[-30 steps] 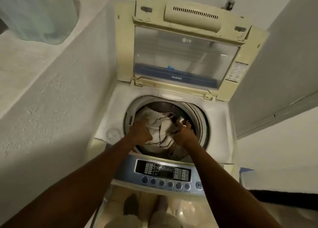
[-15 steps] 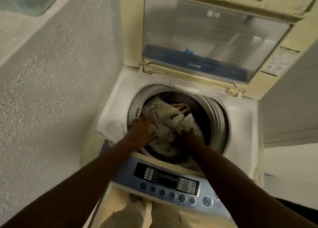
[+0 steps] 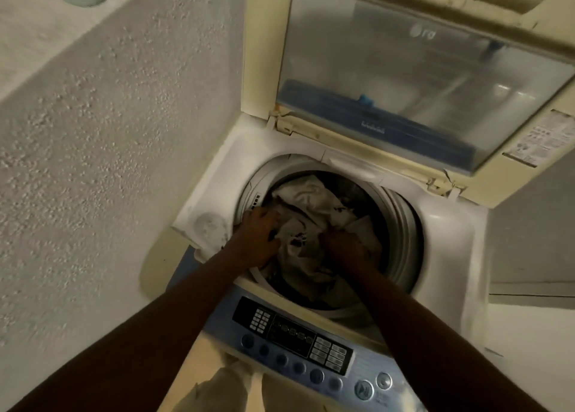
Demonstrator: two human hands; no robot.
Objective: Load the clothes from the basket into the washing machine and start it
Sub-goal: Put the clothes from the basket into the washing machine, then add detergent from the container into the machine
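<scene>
Head view: at centre frame, both hands reach into the washing machine (image 3: 451,234) drum. The left hand (image 3: 258,234) curls its fingers into pale clothes (image 3: 311,200); the right hand (image 3: 348,249) is buried in them (its grip cannot be told). Loading looks well along. The lid (image 3: 420,69) stands open at upper right, and the control panel (image 3: 295,333) at lower centre is untouched.

The washing machine (image 3: 448,225) is white with a cream lid (image 3: 264,53) and blue control panel (image 3: 357,380); the clothes (image 3: 311,200) are off-white with dark prints.
</scene>
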